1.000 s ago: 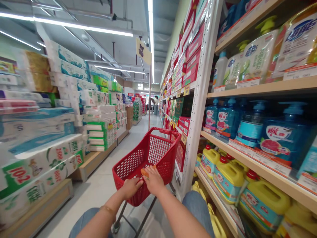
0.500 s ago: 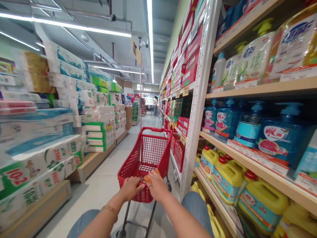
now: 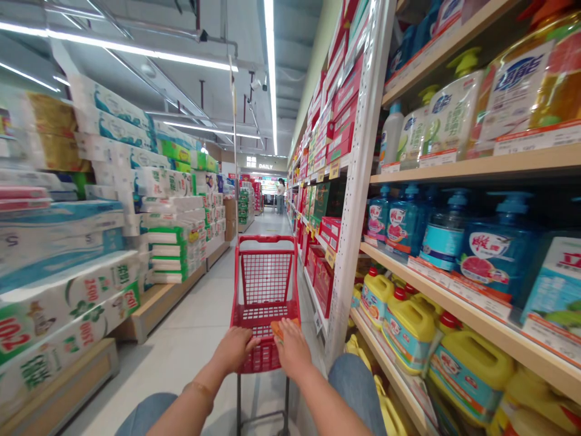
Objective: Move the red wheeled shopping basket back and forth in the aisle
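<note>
A red plastic shopping cart (image 3: 267,272) with a lattice basket stands in front of me in the aisle. Its near rim is under both hands. My left hand (image 3: 236,348) is closed over the left part of that rim, thumb pointing inward. My right hand (image 3: 293,348) curls over the right part, on an orange cloth-like piece (image 3: 278,330) that shows beside and under its fingers. Fingertips on the far side of the rim are partly hidden. Inside the basket I see only the red lattice.
Close on the right, a shelf (image 3: 454,166) holds pump bottles (image 3: 497,242) and yellow jugs (image 3: 472,369). A white perforated post (image 3: 358,181) stands beside the cart. Stacked tissue packs (image 3: 68,290) line the left on wooden plinths. A person (image 3: 280,197) stands far down the aisle.
The cart has swung from slanting rightward to pointing nearly straight ahead. Both hands have stayed at its near rim. My view has turned slightly right.
</note>
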A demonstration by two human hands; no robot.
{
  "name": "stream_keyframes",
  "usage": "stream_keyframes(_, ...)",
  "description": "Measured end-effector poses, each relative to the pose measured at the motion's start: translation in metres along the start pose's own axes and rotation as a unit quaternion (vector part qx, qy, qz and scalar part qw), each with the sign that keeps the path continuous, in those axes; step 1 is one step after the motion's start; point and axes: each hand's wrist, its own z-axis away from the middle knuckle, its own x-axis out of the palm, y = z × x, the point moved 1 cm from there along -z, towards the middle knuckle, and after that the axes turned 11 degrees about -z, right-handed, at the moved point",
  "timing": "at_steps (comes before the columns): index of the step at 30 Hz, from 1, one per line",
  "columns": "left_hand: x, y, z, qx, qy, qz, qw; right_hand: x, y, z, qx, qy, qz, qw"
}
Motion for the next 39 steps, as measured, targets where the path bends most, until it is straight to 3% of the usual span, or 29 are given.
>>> stream_keyframes(4,0.002,0.002,0.001,-0.014,0.035,-0.009,0.999,-0.010,0.010,-0.003,0.038,0.023,0.010,0.999)
stream_keyframes(9,0.005,0.016,0.000,-0.003,0.010,-0.002,1.000,0.013,-0.008,-0.003,0.008,-0.017,-0.017,1.000)
stream_keyframes(13,-0.001,0.002,0.005,0.054,0.024,0.005,0.998,0.011,-0.008,-0.003,-0.030,-0.037,-0.037,0.998)
stream_keyframes(17,-0.004,-0.007,0.008,0.036,0.054,-0.018,0.998,-0.002,0.004,-0.010,0.028,0.012,-0.004,1.000)
stream_keyframes(20,0.000,0.005,0.006,0.013,0.047,-0.023,0.999,0.004,0.002,-0.012,0.063,0.031,0.009,0.998)
stream_keyframes(24,0.002,0.019,0.005,0.013,0.042,-0.024,0.999,0.018,-0.008,-0.002,0.004,-0.009,-0.023,1.000)
stream_keyframes(27,-0.005,0.014,0.007,0.053,0.030,-0.005,0.998,0.011,-0.003,0.006,-0.029,-0.021,-0.034,0.999)
stream_keyframes(31,-0.014,0.005,0.007,0.106,0.034,0.009,0.994,-0.008,0.010,0.002,0.019,0.009,-0.009,1.000)
stream_keyframes(35,-0.010,0.020,-0.001,0.097,0.035,-0.012,0.995,-0.005,0.007,-0.003,0.076,0.026,0.000,0.997)
stream_keyframes(39,-0.001,0.041,-0.010,0.091,0.051,-0.011,0.994,0.002,0.001,0.004,0.026,-0.001,-0.031,0.999)
